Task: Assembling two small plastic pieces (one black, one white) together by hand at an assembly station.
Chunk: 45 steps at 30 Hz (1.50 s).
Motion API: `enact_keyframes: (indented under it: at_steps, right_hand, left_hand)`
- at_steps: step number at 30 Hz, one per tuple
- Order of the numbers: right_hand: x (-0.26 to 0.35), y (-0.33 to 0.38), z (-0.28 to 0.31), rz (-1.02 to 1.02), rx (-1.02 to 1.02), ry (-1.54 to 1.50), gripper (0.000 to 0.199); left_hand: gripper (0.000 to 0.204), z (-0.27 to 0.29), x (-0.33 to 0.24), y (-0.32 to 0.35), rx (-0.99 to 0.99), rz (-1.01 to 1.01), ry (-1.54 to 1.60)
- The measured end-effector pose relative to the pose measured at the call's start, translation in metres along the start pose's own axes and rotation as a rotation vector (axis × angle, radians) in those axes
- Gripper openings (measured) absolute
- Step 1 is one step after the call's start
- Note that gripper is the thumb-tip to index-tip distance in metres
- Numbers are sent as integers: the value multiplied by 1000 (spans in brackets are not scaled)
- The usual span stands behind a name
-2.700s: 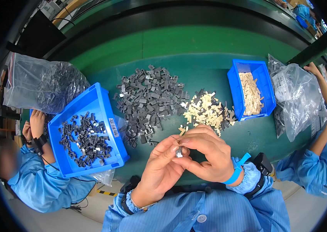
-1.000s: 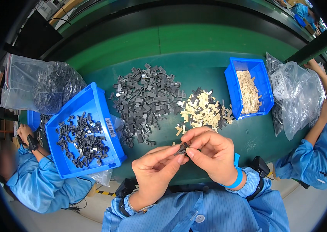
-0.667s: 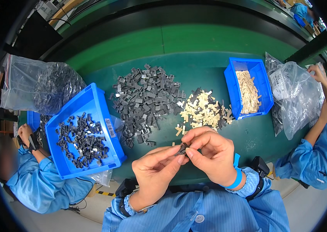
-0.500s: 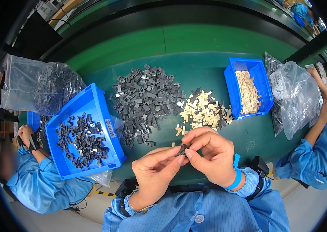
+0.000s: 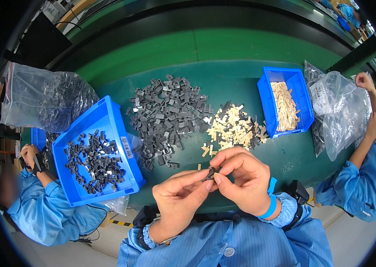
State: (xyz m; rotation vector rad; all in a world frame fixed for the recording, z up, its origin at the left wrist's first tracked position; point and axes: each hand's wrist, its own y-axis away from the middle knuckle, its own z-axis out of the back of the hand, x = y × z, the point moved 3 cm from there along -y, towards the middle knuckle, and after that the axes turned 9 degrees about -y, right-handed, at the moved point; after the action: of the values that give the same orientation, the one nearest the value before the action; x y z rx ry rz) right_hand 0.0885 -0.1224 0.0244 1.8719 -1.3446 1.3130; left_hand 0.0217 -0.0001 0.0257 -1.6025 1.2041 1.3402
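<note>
A small dark plastic piece (image 5: 210,173) is pinched between the fingertips of both hands, above the near edge of the green table. My left hand (image 5: 181,190) grips it from the left with thumb and forefinger. From the right, my right hand (image 5: 243,180) holds its other side; a blue band circles that wrist. Fingers cover much of the piece. Beyond my hands spreads a heap of black plastic clips (image 5: 166,115). To its right lies a smaller pile of pale, tan strips (image 5: 232,129) mixed with black bits.
On the left, a blue bin (image 5: 121,129) holds black parts. A smaller blue bin (image 5: 266,89) with tan strips stands at the right. Plastic bags (image 5: 23,98) lie beyond both bins. Co-workers in blue sit on either side.
My hands stay almost in place, with the dark piece turned slightly between the fingertips. The right co-worker's far hand has lifted near the bag.
</note>
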Motion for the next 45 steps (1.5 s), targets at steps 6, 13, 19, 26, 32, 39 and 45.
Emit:
enact_keyframes:
  at_steps: [6, 13, 19, 26, 32, 39, 45]
  right_hand:
    - [2, -1, 0, 24, 10, 25, 13]
    - [2, -2, 1, 57, 9, 109, 14]
    - [3, -4, 3, 85, 17, 184, 15]
    - [12, -17, 7, 160, 167, 413, 19]
    - [2, -14, 9, -357, 250, -154, 12]
    - [-3, -12, 6, -570, 161, -334, 8]
    - [-10, -11, 7, -610, 160, -445, 8]
  left_hand:
    - [24, -1, -2, 0, 7, -12, -9]
    - [24, -1, -2, -1, 1, -39, -39]
    - [23, -1, -2, -1, -1, -45, -27]
    - [20, 2, 1, 0, 8, -30, 96]
    - [19, 0, 3, -1, 56, 155, 300]
    - [18, 2, 9, -4, 17, 251, 332]
    - [16, 1, 7, -5, -8, 206, 248]
